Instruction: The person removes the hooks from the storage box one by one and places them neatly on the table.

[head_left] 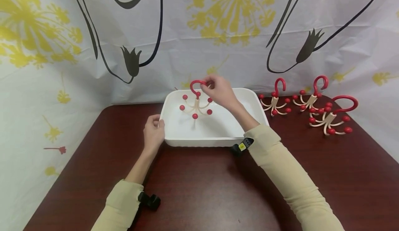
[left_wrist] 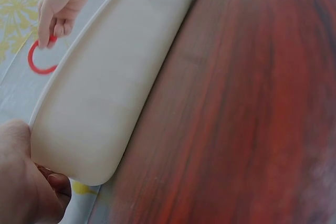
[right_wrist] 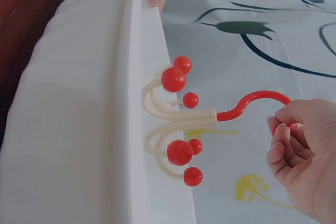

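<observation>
My right hand (head_left: 219,91) pinches the red hook end of a rotating-style hook hanger (head_left: 197,103), with cream curved arms tipped by red balls. It hangs upright over the inside of a white rectangular tray (head_left: 202,143). In the right wrist view, thumb and fingers of the right hand (right_wrist: 310,145) close on the tip of the hook, and the ball-tipped arms (right_wrist: 179,153) spread below it. At the tray's left side, my left hand (head_left: 153,134) holds the rim; the left wrist view shows that hand (left_wrist: 26,177) gripping the tray's corner (left_wrist: 79,145), its fingers partly hidden.
To the right of the tray, three similar hangers stand on the dark red-brown table (head_left: 199,189): one near the tray (head_left: 274,103), one behind (head_left: 311,101) and one closer (head_left: 329,119). A flower-patterned white cloth (head_left: 199,51) hangs behind the table.
</observation>
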A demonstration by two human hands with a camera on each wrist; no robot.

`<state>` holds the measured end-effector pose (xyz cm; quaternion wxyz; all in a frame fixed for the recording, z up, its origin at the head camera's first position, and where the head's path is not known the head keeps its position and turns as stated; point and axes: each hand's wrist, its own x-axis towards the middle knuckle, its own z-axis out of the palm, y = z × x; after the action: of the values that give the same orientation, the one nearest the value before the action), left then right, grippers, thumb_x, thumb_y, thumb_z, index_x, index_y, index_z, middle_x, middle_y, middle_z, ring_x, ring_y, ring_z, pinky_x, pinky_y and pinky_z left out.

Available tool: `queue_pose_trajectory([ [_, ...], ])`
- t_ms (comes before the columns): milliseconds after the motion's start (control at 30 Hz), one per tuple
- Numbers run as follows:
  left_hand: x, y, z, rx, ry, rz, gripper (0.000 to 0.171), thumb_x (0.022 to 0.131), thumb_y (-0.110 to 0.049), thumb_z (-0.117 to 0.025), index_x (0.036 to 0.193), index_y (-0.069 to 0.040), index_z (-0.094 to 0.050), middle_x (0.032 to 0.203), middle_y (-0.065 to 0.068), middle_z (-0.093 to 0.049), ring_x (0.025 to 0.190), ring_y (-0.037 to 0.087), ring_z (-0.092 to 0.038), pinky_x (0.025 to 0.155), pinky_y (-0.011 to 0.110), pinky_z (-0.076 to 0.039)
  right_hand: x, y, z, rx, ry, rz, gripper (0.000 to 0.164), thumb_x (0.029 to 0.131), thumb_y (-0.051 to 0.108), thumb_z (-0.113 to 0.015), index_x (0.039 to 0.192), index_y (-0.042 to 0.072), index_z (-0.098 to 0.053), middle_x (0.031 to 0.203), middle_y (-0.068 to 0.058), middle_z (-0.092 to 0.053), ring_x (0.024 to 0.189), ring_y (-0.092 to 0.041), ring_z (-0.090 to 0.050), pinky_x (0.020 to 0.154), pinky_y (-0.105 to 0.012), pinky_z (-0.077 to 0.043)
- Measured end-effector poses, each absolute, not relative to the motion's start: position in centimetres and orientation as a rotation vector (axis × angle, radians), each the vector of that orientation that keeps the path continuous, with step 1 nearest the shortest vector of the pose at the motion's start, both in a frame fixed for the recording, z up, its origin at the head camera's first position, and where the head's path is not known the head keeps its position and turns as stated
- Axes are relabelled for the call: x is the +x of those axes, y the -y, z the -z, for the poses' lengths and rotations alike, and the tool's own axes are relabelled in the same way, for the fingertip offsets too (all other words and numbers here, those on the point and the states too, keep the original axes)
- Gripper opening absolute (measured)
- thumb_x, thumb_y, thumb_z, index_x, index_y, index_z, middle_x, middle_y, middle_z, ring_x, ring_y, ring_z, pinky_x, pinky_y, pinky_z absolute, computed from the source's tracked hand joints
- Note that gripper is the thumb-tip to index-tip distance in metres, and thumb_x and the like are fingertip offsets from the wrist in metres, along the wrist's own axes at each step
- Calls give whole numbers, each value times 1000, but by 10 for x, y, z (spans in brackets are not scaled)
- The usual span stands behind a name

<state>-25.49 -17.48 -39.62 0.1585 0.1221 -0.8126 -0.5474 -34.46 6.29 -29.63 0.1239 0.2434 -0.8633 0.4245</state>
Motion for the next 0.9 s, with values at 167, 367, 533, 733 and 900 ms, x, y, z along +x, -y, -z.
queue_pose_trajectory([
  [167, -254, 175, 395, 355, 2319, 1568, 37, 103, -16, -48, 135, 0, -54, 105, 21, -60, 89, 32, -58, 73, 36, -47, -343, -84, 289, 692, 2426, -1264, 19, 96, 12, -66, 107, -3, -70, 95, -16, -70, 78, -23, -61, 66, -24, -45],
  [367, -255, 174, 397, 354, 2324, 1569, 36, 103, -16, -48, 135, 0, -54, 106, 21, -61, 89, 32, -58, 72, 35, -46, -335, -107, 278, 690, 2367, -1295, 18, 96, 11, -67, 106, -3, -69, 95, -16, -70, 74, -19, -59, 63, -20, -43],
  [533, -255, 174, 397, 347, 2318, 1581, 36, 103, -16, -49, 135, -1, -54, 106, 21, -60, 90, 32, -58, 72, 35, -46, -325, -124, 271, 662, 2352, -1237, 17, 95, 13, -68, 104, -1, -70, 90, -14, -69, 70, -14, -57, 62, -20, -41],
  [733, -255, 173, 397, 357, 2312, 1582, 36, 103, -16, -48, 135, 0, -54, 106, 21, -60, 91, 32, -57, 74, 37, -46, -314, -147, 263, 639, 2328, -1170, 17, 94, 15, -70, 102, 0, -70, 84, -11, -69, 67, -7, -57, 62, -20, -41],
  [900, -254, 173, 397, 368, 2316, 1577, 36, 103, -16, -48, 135, -1, -54, 105, 21, -59, 91, 32, -57, 75, 37, -46, -306, -169, 259, 599, 2317, -1128, 17, 94, 17, -70, 100, 1, -70, 80, -6, -68, 65, -3, -59, 61, -17, -41],
])
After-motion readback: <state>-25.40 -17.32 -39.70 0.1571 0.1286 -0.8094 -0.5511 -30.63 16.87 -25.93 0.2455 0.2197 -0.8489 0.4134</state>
